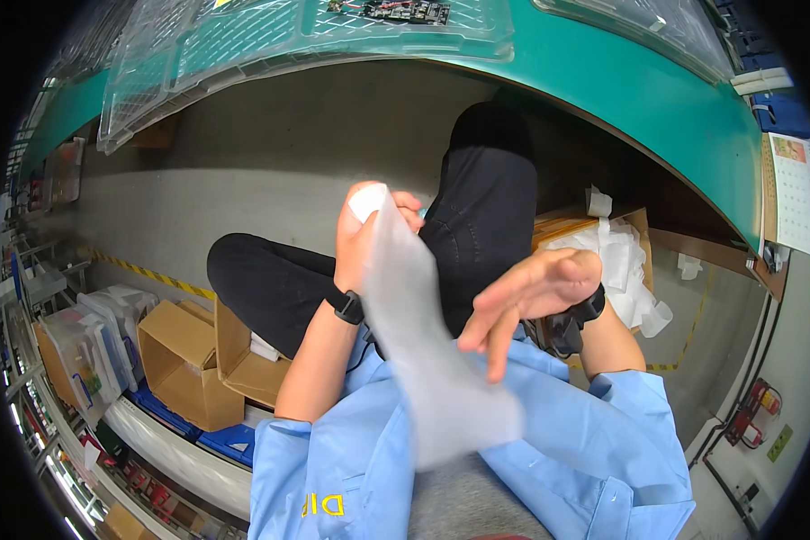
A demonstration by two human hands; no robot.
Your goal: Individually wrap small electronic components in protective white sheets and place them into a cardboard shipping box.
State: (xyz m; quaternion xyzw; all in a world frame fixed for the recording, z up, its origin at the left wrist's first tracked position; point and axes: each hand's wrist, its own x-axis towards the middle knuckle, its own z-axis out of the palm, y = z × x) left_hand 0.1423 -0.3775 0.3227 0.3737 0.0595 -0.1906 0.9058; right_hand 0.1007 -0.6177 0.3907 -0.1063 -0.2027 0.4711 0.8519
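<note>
A long, thin, whitish see-through sheet (412,333), like foam packing sheet, hangs in front of my lap and is blurred by motion. Its upper end is gripped in my left hand (353,241), with the thumb pressing on a folded white part. A small bluish-green bit shows beside the left fingertips; I cannot make out what it is. My right hand (540,290) is open to the right of the sheet, fingers spread and palm partly up. Its fingertips are close to the sheet's edge, seemingly apart from it.
Ahead is a green-topped workbench (603,90) with a clear plastic tray (243,40) overhanging its edge and a circuit board (405,11) in it. At right, a cardboard box (641,236) overflows with white sheets (616,261). Open cartons (184,346) and clear bins (85,355) stand left.
</note>
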